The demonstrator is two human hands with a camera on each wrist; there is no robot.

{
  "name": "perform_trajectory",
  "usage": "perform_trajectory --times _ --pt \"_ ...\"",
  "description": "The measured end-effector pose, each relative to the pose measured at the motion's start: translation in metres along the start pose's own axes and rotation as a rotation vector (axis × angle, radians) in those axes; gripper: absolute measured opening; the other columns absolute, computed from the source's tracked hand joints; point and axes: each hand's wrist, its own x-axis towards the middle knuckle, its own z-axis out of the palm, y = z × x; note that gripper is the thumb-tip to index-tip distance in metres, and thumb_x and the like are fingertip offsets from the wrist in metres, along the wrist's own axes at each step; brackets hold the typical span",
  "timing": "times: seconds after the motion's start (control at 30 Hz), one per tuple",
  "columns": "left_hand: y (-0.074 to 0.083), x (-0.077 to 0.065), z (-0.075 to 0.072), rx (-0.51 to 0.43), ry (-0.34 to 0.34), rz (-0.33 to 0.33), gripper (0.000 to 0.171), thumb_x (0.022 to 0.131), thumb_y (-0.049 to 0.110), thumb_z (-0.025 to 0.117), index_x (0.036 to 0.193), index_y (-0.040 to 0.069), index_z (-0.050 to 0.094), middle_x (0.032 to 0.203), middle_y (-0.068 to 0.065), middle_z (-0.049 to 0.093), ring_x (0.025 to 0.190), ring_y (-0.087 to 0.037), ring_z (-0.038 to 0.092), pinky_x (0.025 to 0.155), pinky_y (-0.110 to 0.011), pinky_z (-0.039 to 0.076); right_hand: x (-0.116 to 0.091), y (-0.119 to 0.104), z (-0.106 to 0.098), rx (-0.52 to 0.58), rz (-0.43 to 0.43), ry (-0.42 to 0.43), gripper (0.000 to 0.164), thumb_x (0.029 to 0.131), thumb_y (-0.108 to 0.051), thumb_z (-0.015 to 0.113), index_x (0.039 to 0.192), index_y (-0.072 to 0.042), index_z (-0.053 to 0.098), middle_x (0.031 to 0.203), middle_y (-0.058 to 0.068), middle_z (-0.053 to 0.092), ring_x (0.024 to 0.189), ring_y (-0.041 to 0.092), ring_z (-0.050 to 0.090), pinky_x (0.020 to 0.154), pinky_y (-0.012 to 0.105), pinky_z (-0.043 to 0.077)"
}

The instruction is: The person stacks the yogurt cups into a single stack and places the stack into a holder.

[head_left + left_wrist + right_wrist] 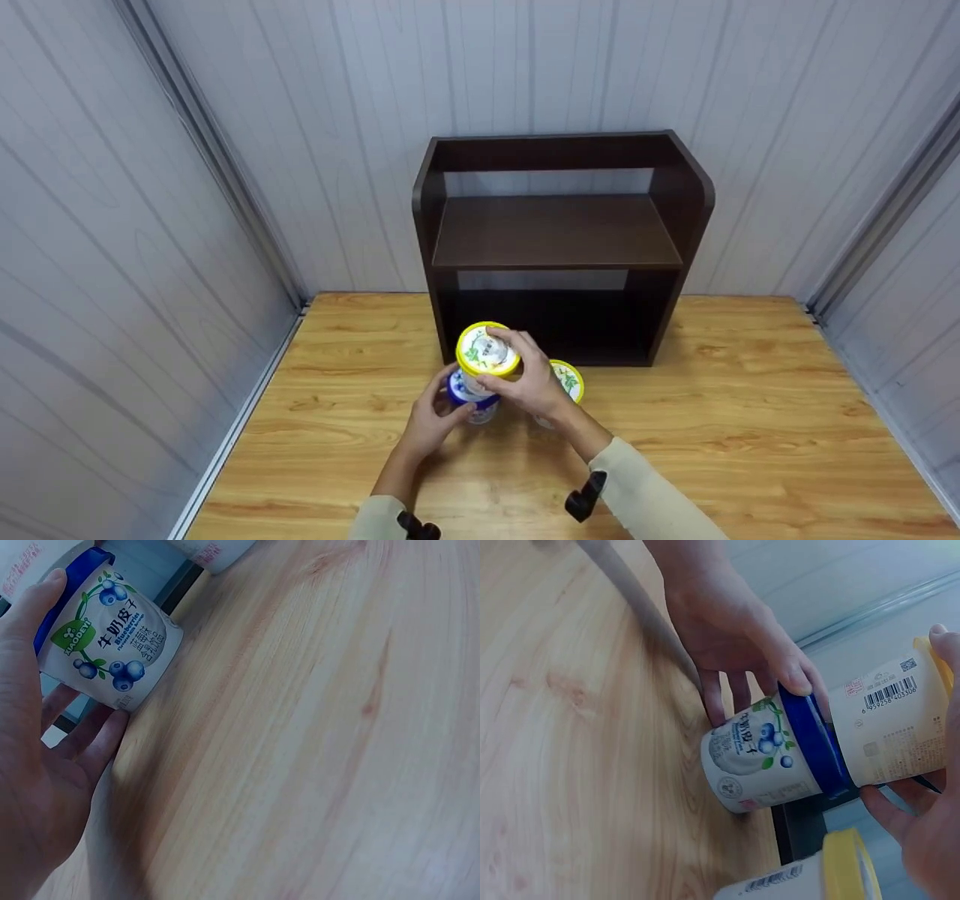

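Observation:
My left hand (427,429) grips a white tub with a blue lid (112,637), printed with blueberries, which stands on the wooden table. Its thumb lies on the lid's rim in the left wrist view. From above, my right hand (534,381) holds a white tub with a yellow lid (484,350) by its sides. That tub's base meets the blue lid in the right wrist view; whether its full weight rests there I cannot tell. Another yellow-lidded tub (847,870) stands on the table to the right, partly behind my right hand and wrist in the head view.
A dark brown two-tier shelf (559,232) stands just behind the tubs against the panelled wall (375,97). The wood-grain table (750,405) spreads to both sides, bounded by a metal-edged wall (112,262) on the left and another wall on the right.

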Motion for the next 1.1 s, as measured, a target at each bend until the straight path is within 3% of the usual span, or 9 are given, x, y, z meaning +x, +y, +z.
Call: perform_trajectory --times 0.37,0.6,0.8,1.1 --pt "0.0 -0.001 0.001 -0.019 0.016 -0.001 0.075 0.09 0.021 0.078 0.154 0.017 0.039 0.141 -0.017 0.051 0.128 -0.036 0.055 0.106 -0.045 0.048 0.002 0.009 0.01 0.024 0.027 -0.009 0.072 0.079 -0.042 0.087 0.142 -0.029 0.055 0.127 -0.002 0.056 0.114 0.018 0.055 0.093 0.035 0.053" --pt "0.0 -0.001 0.001 0.001 0.025 -0.01 0.075 0.09 0.022 0.079 0.154 0.016 0.039 0.143 -0.016 0.051 0.129 -0.036 0.053 0.109 -0.049 0.045 0.003 0.008 0.014 0.109 0.047 -0.046 0.069 0.082 -0.035 0.086 0.143 -0.026 0.054 0.134 0.003 0.058 0.116 0.02 0.057 0.094 0.045 0.054" --pt "0.0 -0.001 0.001 0.031 0.032 -0.032 0.075 0.09 0.022 0.079 0.153 0.014 0.039 0.143 -0.015 0.051 0.13 -0.035 0.052 0.111 -0.049 0.042 0.002 0.005 0.017 0.124 0.049 -0.061 0.069 0.084 -0.026 0.085 0.145 -0.022 0.053 0.138 0.006 0.058 0.118 0.023 0.057 0.098 0.047 0.051" --pt "0.031 -0.01 0.0 0.024 0.016 -0.014 0.071 0.09 0.02 0.078 0.15 0.006 0.042 0.139 -0.02 0.053 0.127 -0.037 0.054 0.109 -0.048 0.045 -0.003 -0.023 0.01 0.137 0.068 -0.074 0.073 0.084 -0.015 0.084 0.147 -0.006 0.049 0.144 0.016 0.052 0.123 0.028 0.055 0.101 0.046 0.049"
